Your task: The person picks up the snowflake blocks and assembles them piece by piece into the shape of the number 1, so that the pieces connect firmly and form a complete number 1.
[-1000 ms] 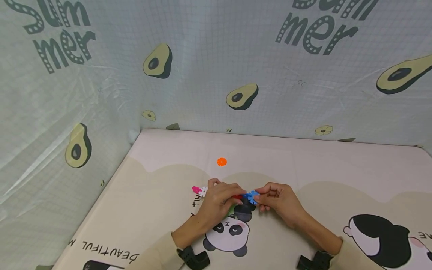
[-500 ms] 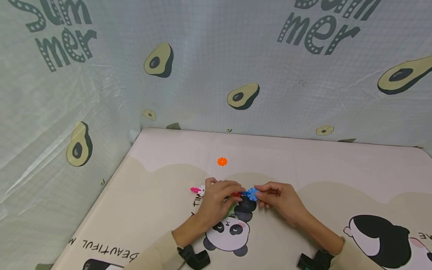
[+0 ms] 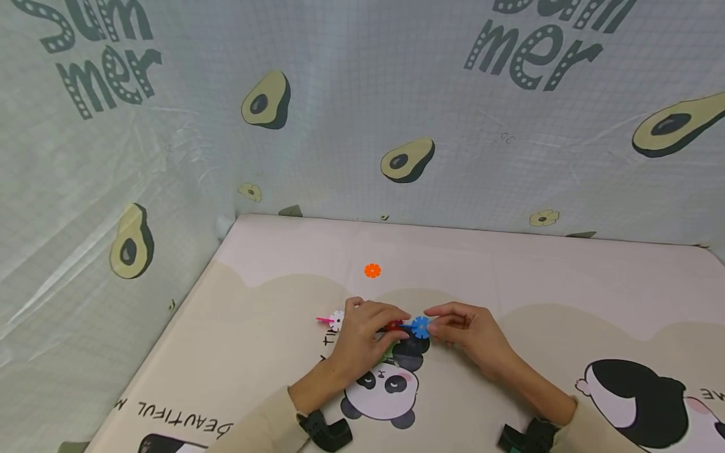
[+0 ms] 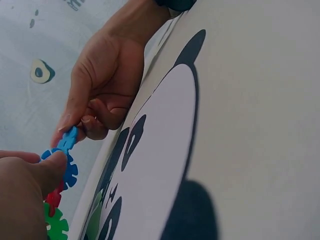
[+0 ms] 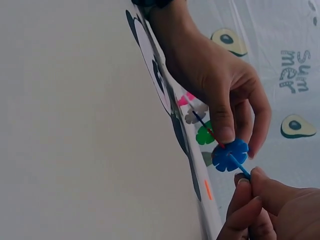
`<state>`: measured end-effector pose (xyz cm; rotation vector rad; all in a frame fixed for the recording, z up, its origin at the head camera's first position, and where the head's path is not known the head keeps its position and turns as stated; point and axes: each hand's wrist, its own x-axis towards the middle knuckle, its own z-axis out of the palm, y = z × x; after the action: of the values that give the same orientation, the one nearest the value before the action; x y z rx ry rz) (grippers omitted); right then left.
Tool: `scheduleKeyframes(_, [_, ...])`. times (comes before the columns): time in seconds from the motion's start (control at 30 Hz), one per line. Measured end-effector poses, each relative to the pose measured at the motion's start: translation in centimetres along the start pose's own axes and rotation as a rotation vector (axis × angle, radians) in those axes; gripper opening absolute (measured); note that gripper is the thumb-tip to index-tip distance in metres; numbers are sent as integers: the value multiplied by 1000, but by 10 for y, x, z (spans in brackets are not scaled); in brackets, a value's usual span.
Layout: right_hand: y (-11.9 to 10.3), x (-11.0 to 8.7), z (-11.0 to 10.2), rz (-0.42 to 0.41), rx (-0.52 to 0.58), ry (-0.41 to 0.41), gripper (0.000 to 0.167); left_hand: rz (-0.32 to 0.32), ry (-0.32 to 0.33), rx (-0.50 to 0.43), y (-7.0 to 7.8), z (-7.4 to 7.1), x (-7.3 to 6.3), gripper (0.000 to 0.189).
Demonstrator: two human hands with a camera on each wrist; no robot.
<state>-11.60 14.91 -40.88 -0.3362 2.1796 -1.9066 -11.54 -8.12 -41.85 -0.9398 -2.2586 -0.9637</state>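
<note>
A chain of flower-shaped interlocking discs runs between the two hands. In the head view its pink disc and white disc stick out left of my left hand. That hand pinches the chain near the red disc and the darker blue disc, covering part of it. My right hand pinches the lighter blue disc at the right end by its edge. The left wrist view shows the two blue discs joined at their slots, with a green disc below the red one.
A loose orange disc lies on the table beyond the hands. The table's cloth carries printed pandas and lettering. A curtain with avocado prints hangs along the back and left sides.
The chain has turned about its length: the pink disc, broad before, now shows edge-on. The chain and the right fingers have shifted slightly left. The orange disc has stayed put.
</note>
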Motion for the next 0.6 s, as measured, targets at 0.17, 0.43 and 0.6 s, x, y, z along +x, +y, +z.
scheduleKeyframes(0.17, [-1,0,2,20,14,14,35,31,-13,18,-2,1,-2,36])
scheduleKeyframes(0.43, [-4,0,9,23,-41,-4,35,38,-13,31,-2,1,-1,41])
scheduleKeyframes(0.6, [-5,1,12,40,-38,-2,38,41,-29,-9,-1,0,-1,38])
